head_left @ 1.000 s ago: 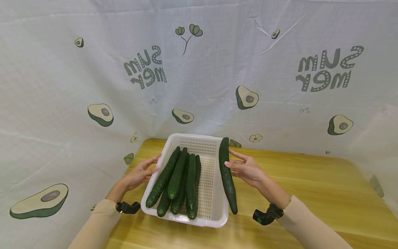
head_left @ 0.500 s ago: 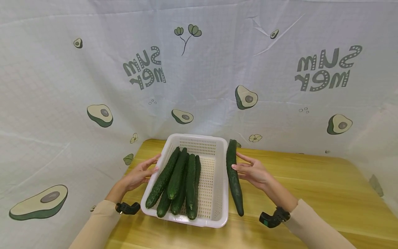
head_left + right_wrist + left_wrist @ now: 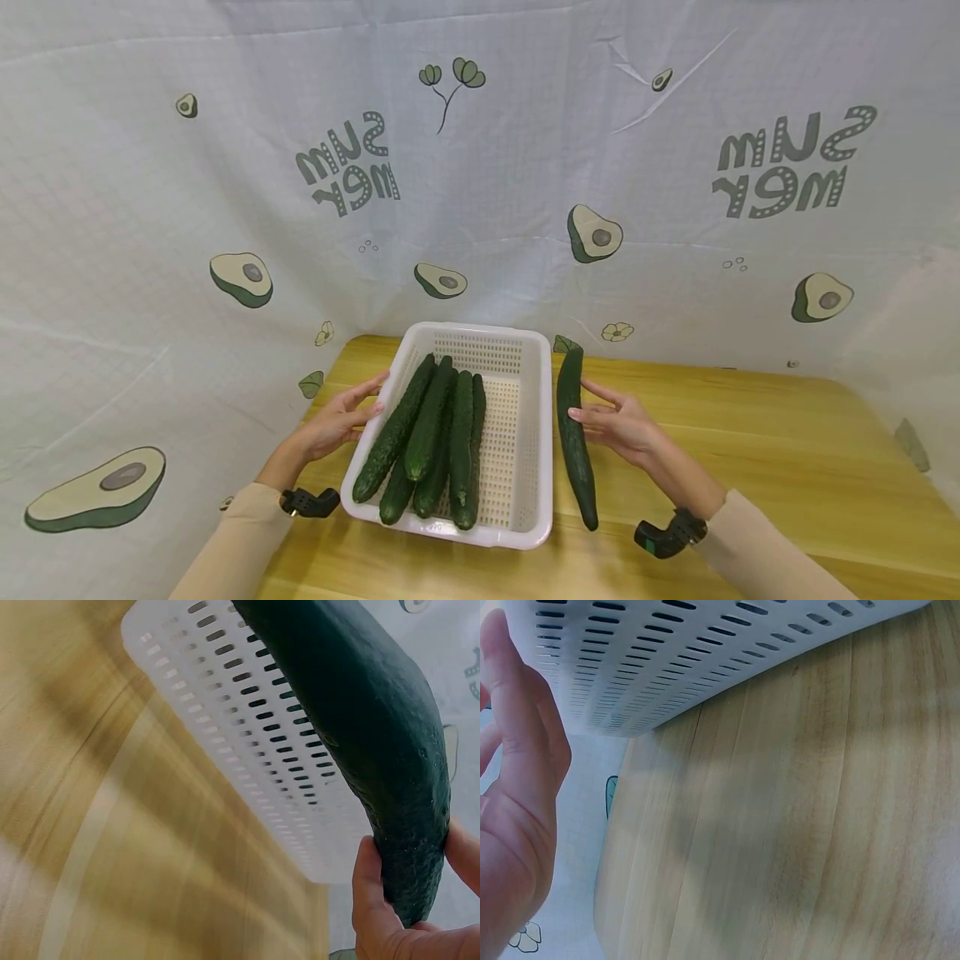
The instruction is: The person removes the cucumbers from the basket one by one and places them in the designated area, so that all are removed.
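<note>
Nearest are the pale beige sleeves (image 3: 757, 542) of a person's two arms, with a black device (image 3: 670, 533) strapped at each wrist. Beneath lies a yellowish wood-grain counter (image 3: 750, 467), its boards running crosswise in the head view.

The right hand (image 3: 617, 423) pinches a long, dark green cucumber (image 3: 576, 450) around its middle, the thumb on the near face and the other fingers on the far side. This cucumber is outside the basket, just beside its right wall and roughly in line with it; a slight bend shows along its length, and its lower end angles away from the basket. The right wrist view shows its bumpy skin close up, with the perforated wall behind.

The left hand (image 3: 341, 423) has its fingers fairly straight, the fingertips at the left rim of the white plastic basket (image 3: 498, 450). In the left wrist view the fingers rise alongside the slotted wall.

Inside the basket, several cucumbers (image 3: 423, 442) lie lengthwise in an overlapping heap toward the left, while the slotted floor shows on the right.

Behind the counter hangs a whitish cloth (image 3: 517, 167) printed with avocados, small flowers and the mirrored word "summer".
</note>
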Tool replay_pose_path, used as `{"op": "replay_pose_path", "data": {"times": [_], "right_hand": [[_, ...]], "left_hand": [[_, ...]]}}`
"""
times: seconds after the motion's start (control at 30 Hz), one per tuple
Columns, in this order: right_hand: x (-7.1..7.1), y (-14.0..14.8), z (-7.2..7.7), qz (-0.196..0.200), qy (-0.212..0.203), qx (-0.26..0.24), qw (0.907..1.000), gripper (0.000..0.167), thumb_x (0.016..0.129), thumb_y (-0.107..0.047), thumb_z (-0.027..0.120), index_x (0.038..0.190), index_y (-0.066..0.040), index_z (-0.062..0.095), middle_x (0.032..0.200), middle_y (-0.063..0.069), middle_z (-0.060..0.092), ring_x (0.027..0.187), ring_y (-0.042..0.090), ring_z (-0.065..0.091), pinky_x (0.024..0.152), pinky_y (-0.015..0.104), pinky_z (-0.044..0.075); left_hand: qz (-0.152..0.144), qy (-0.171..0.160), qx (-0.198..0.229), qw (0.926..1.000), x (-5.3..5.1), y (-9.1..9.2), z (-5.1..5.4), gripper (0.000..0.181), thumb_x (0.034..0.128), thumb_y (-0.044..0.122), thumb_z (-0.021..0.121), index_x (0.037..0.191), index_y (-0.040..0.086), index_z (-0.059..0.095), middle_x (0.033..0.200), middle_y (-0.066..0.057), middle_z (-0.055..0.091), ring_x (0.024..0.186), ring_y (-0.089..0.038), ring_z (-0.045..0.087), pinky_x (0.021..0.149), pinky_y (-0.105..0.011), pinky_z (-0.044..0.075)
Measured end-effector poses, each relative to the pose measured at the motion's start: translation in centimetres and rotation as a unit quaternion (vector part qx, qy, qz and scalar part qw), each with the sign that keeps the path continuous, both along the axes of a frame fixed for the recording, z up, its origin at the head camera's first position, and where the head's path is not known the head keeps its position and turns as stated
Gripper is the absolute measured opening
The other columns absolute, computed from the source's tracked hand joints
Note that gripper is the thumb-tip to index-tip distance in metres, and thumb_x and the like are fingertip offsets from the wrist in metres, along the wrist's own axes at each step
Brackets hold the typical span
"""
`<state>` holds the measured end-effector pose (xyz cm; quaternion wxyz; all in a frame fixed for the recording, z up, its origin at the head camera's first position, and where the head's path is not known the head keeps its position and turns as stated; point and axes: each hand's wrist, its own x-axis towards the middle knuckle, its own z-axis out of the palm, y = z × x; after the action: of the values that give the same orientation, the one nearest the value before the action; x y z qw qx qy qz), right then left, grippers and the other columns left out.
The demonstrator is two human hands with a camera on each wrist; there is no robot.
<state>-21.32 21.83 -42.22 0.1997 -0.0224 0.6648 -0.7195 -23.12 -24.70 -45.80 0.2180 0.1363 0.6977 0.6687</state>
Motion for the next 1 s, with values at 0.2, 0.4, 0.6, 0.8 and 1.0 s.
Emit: {"op": "replay_pose_path", "data": {"times": [0.2,0.4,0.6,0.8,1.0], "right_hand": [[0.4,0.2,-0.9,-0.006,-0.002,0.008,0.9999,0.081,0.096,-0.004,0.065,0.158,0.0,0.015,0.148,0.043,0.025,0.135,0.053,0.033,0.106,0.061,0.033],[0.7,0.4,-1.9,-0.023,-0.006,0.03,0.9993,0.081,0.094,-0.005,0.068,0.158,-0.001,0.019,0.148,0.044,0.025,0.129,0.048,0.045,0.104,0.057,0.038],[1.1,0.5,-2.8,-0.034,-0.016,0.033,0.9987,0.08,0.094,-0.003,0.068,0.158,0.0,0.02,0.147,0.044,0.024,0.125,0.042,0.052,0.103,0.055,0.041],[1.3,0.6,-3.6,-0.049,-0.023,0.044,0.9976,0.081,0.093,-0.002,0.07,0.158,-0.002,0.022,0.148,0.044,0.023,0.13,0.047,0.045,0.104,0.057,0.038],[1.5,0.6,-4.2,-0.061,-0.032,0.032,0.9971,0.083,0.091,0.0,0.071,0.157,-0.001,0.022,0.147,0.044,0.024,0.117,0.035,0.06,0.099,0.055,0.046]], "left_hand": [[-0.001,0.004,-0.001,1.0,0.0,0.0,0.0,0.066,0.1069,0.015,0.049,0.162,0.019,0.014,0.158,-0.023,0.014,0.105,-0.022,0.059,0.076,-0.036,0.058],[0.0,0.005,-0.006,1.0,0.1,0.0,0.0,0.066,0.1069,0.016,0.05,0.162,0.02,0.014,0.157,-0.023,0.014,0.106,-0.022,0.059,0.077,-0.038,0.058],[0.002,0.007,-0.005,1.0,0.1,0.0,0.0,0.066,0.1067,0.017,0.05,0.162,0.02,0.015,0.156,-0.023,0.015,0.105,-0.022,0.059,0.076,-0.036,0.058],[0.01,0.0,-0.002,0.9999,0.1,0.0,-0.1,0.065,0.1065,0.015,0.05,0.162,0.02,0.017,0.157,-0.021,0.016,0.107,-0.021,0.057,0.076,-0.036,0.058],[0.009,0.001,0.003,1.0,0.1,0.1,-0.1,0.065,0.1068,0.014,0.049,0.162,0.019,0.016,0.157,-0.022,0.016,0.106,-0.02,0.057,0.075,-0.035,0.058]]}}
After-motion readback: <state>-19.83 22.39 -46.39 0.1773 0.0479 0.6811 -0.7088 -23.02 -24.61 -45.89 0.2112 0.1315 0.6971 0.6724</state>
